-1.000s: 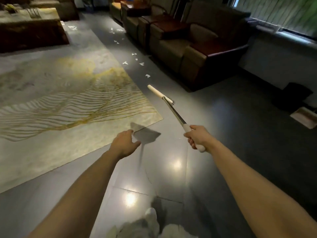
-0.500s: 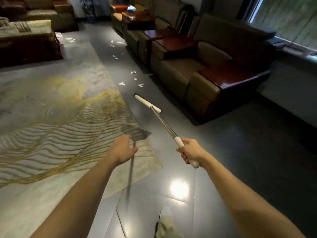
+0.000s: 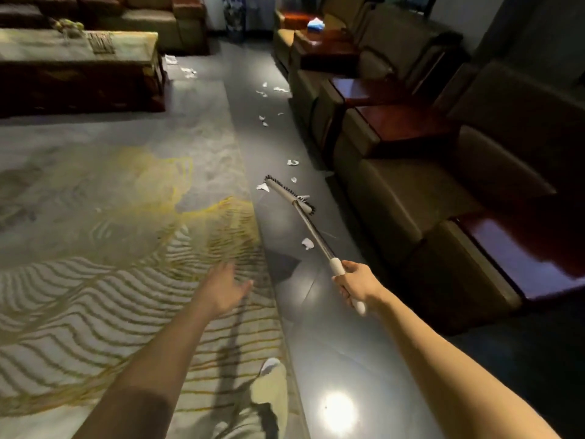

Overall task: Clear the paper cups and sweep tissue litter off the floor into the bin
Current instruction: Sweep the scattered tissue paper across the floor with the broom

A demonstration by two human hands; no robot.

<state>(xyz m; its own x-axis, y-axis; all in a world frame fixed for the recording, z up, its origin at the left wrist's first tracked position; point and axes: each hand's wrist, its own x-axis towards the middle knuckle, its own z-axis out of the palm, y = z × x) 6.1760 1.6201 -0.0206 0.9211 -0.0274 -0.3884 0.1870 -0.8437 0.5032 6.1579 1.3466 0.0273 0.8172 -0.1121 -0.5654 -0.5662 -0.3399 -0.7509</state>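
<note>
Head view: right hand grips the broom handle, brush head among tissue litter on bare floor beside the rug. Left hand hangs released over the rug. Scraps lie scattered, no cups or bin in view; sweeping is judged barely begun.

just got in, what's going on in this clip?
A person is sweeping tissue scraps on the floor between the rug and the sofas. The right hand grips the broom handle, brush head down among the scraps. The left hand is open over the rug. More scraps lie farther up the aisle.
</note>
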